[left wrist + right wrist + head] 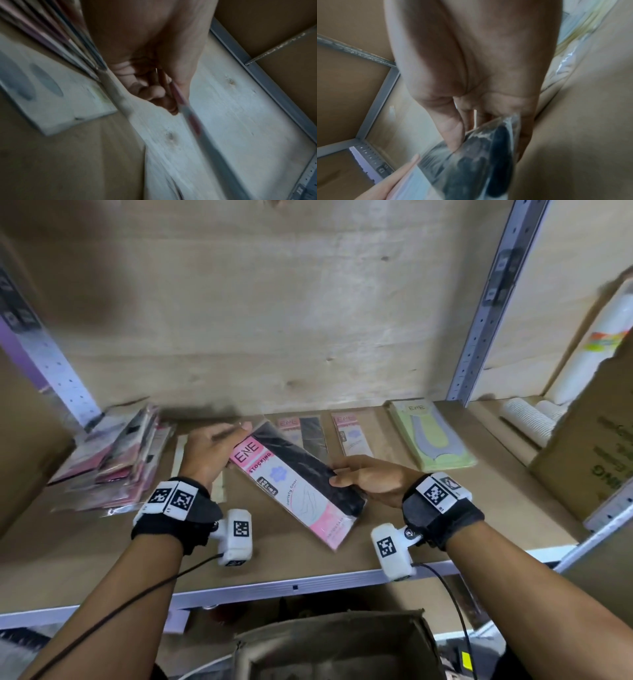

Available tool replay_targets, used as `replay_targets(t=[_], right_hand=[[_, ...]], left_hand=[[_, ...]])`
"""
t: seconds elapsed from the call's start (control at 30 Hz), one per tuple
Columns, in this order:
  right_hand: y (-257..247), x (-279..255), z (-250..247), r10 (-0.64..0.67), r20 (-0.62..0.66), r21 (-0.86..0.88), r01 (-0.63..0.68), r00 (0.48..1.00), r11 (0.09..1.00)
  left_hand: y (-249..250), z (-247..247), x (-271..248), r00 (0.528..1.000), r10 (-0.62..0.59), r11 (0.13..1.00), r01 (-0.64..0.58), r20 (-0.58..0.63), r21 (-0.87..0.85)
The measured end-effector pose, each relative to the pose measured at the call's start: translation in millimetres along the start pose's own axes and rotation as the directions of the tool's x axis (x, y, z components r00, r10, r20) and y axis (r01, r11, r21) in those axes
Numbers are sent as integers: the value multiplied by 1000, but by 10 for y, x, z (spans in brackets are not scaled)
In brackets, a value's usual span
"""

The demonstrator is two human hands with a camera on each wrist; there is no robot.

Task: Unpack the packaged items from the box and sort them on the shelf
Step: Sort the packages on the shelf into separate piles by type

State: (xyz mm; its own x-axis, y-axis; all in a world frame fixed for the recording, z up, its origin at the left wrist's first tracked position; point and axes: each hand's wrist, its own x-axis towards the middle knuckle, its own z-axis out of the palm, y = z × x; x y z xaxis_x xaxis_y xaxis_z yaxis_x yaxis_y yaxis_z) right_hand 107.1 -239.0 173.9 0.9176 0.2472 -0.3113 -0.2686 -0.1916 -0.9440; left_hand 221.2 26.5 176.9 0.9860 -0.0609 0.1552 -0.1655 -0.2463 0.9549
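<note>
- Stocking pack [297, 487] is held above the shelf [411, 529], long axis slanting from far-left to near-right.
- Left hand [209, 453] pinches its far-left end; right hand [371, 479] pinches its right edge.
- Matching black pack [301, 431] lies just behind.

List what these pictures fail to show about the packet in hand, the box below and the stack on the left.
- Stocking packet: small print is too small in the head view; both wrist views are blurred.
- Left hand grip: its fingers lie behind the packet in the head view.
- Cardboard box: contents are dark and cut by the bottom edge.
- Pile of packets: motion blur hides the count and labels.
</note>
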Motion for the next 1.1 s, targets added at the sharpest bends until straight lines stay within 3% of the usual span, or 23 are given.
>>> replay_targets(t=[0.07, 0.3, 0.43, 0.57, 0.7, 0.8, 1.1], right_hand=[[-16, -47, -32, 1, 22, -18, 0, 1000, 1000], [-27, -133, -65, -11, 74, -74, 17, 997, 997], [-20, -147, -76, -27, 98, -84, 35, 995, 996], [-13, -160, -97, -67, 117, -85, 77, 991, 993], [-2, -158, -112, -108, 107, -102, 119, 988, 988], [-5, -167, -128, -122, 111, -118, 135, 986, 984], [-24, -187, -145, -104, 110, -113, 116, 988, 987]], left_hand=[[2, -67, -7, 998, 46, 995, -51, 49, 91], [1, -136, -42, 985, 93, 981, -116, 144, 154], [37, -157, -70, 987, 106, 969, -130, 120, 209], [67, -132, -99, 992, -28, 998, 21, 126, 59], [90, -132, -118, 951, -147, 968, 195, 271, -160], [115, -135, -135, 919, -184, 953, 254, 349, -167], [54, -96, -141, 886, -217, 937, 307, 410, -166]])
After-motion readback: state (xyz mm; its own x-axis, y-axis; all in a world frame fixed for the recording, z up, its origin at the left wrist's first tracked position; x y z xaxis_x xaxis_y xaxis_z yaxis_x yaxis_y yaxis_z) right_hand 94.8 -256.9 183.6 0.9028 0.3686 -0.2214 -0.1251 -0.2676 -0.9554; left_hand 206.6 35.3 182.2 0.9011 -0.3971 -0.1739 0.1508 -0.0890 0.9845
